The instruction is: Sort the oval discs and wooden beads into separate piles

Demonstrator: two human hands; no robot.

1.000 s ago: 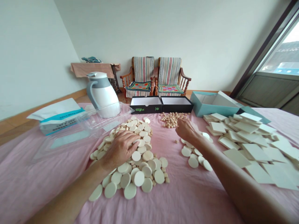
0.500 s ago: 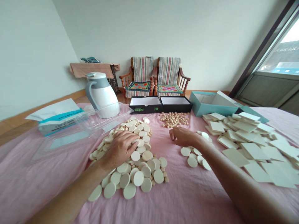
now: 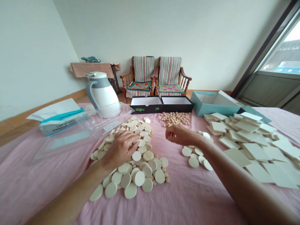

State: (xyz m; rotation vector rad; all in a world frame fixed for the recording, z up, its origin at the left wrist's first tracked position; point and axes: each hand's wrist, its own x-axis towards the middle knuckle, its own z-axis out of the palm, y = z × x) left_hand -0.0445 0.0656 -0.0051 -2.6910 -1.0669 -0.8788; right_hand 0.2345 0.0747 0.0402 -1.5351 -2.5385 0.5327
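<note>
My left hand (image 3: 122, 147) lies flat, fingers spread, on a big heap of cream round discs (image 3: 138, 168) on the pink tablecloth (image 3: 187, 200). My right hand (image 3: 179, 135) hovers a little above the cloth between that heap and a smaller cluster of round discs (image 3: 195, 156), its fingers curled inward in a loose pinch. What they hold, if anything, is hidden. A pile of small tan beads (image 3: 175, 119) lies just beyond it.
Cream square tiles (image 3: 248, 140) spread over the right side. Two black boxes (image 3: 161, 104) and a teal box (image 3: 212, 104) stand at the far edge. A white jug (image 3: 103, 93), a clear plastic tray (image 3: 82, 131) and a white-and-blue packet (image 3: 58, 117) sit at the left.
My right hand has drawn back from the bead pile, moving left and nearer across the small cluster of discs, with its fingers curling in. The left hand has stayed on the heap.
</note>
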